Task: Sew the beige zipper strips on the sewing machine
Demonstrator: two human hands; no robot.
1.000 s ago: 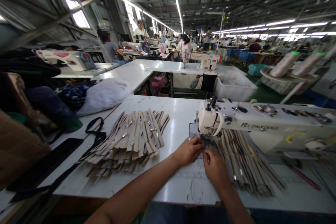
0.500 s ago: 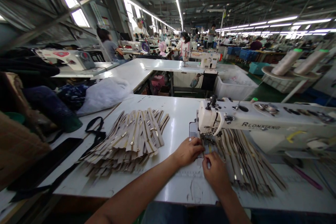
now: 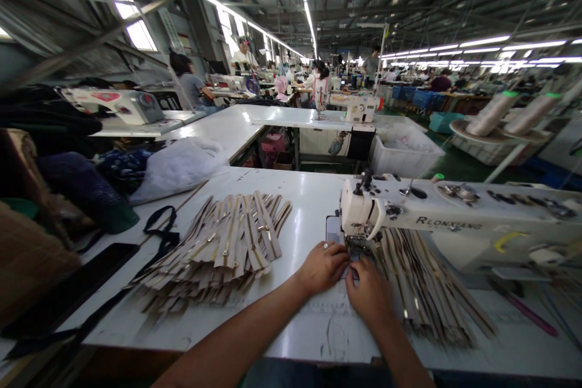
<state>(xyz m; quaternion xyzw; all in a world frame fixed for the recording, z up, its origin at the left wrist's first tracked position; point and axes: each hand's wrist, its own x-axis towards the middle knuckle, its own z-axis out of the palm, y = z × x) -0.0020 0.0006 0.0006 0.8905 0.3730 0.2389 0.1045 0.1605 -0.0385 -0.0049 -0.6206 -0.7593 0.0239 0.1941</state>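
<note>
The left hand point(image 3: 324, 268), wearing a ring, and the right hand point(image 3: 370, 290) are meeting fingertip to fingertip just in front of the dark metal presser foot point(image 3: 359, 245) of a white sewing machine point(image 3: 409, 209); both are curling narrow, but the fingers are hiding any piece between them, so I cannot tell what either is gripping. Beige fabric zipper strips with gold-coloured teeth point(image 3: 230, 242) are lying fanned on the white tabletop point(image 3: 291, 330), left of the left hand, which is the nearer one, their long axes mostly running from far to near and many slanting toward the near left. A second bundle of similar beige strips point(image 3: 421, 291) is extending from beneath the machine arm, right beside the right hand, slanting toward the near right. Dark lettering on the machine's arm is reading "RLONXIANG"; orange lettering on the white machine farther back point(image 3: 361, 108) is appearing too small to read.
</note>
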